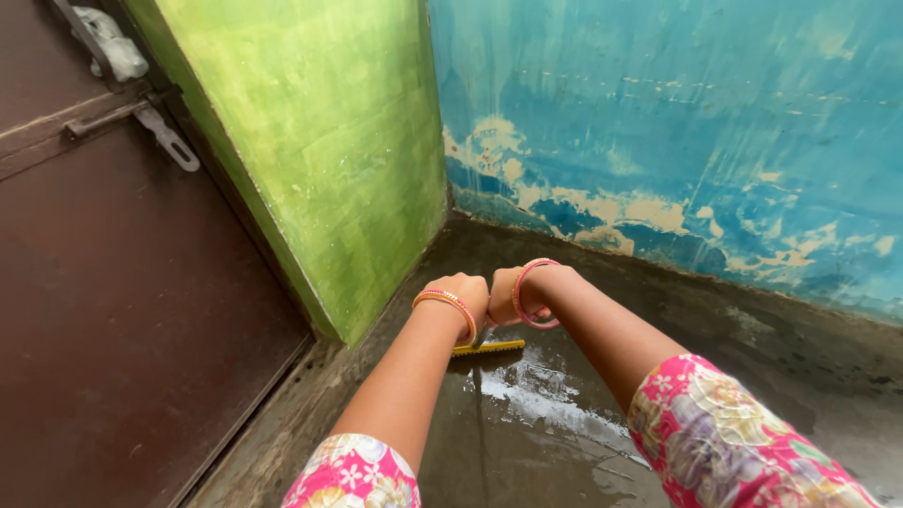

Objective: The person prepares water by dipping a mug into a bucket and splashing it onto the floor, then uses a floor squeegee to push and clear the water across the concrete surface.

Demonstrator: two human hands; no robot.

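Both my hands are stretched out over a wet concrete floor [564,442] near the corner of the room. My left hand [461,293] and my right hand [513,293] are closed side by side on the handle of a yellow scrubbing brush [487,347], whose head rests on the floor just below them. The handle itself is mostly hidden by my fists. Orange bangles circle my left wrist and pink ones my right. Foamy, shiny water lies on the floor right in front of the brush.
A green wall [329,160] stands at the left and a blue wall [677,122] with peeling paint at the back. A dark brown metal door [122,310] with a latch [141,118] is at far left. My sleeves are pink floral.
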